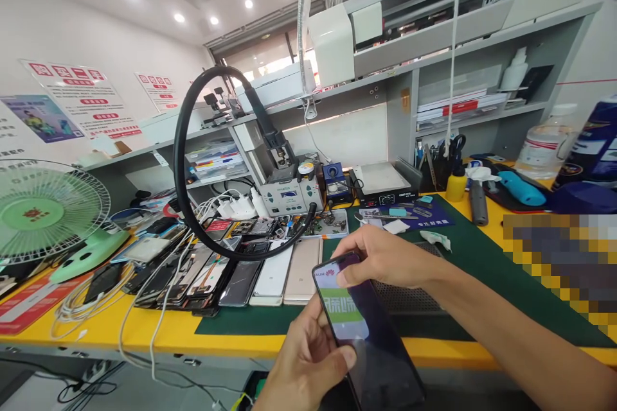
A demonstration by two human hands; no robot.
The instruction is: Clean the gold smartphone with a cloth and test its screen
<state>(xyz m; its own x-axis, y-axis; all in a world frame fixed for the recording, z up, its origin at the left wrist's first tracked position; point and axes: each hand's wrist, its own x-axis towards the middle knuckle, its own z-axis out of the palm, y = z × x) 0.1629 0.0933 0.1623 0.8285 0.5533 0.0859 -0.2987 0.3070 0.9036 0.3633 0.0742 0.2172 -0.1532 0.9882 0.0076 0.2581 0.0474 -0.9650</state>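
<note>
A dark smartphone (371, 334) with a lit screen showing a green label is held low in the middle, over the front edge of the yellow bench (144, 331). My left hand (308, 359) wraps its lower left side, thumb lying across the screen. My right hand (380, 260) reaches in from the right and its fingers close on the phone's top edge, thumb on the glass.
A row of phones and phone parts (241, 270) lies on the left of the green mat (482, 270). Behind stand a hot-air station (289, 196) with its black hose (193, 160), a small heating plate (385, 183), a green fan (43, 212), white cables (96, 302) and shelves.
</note>
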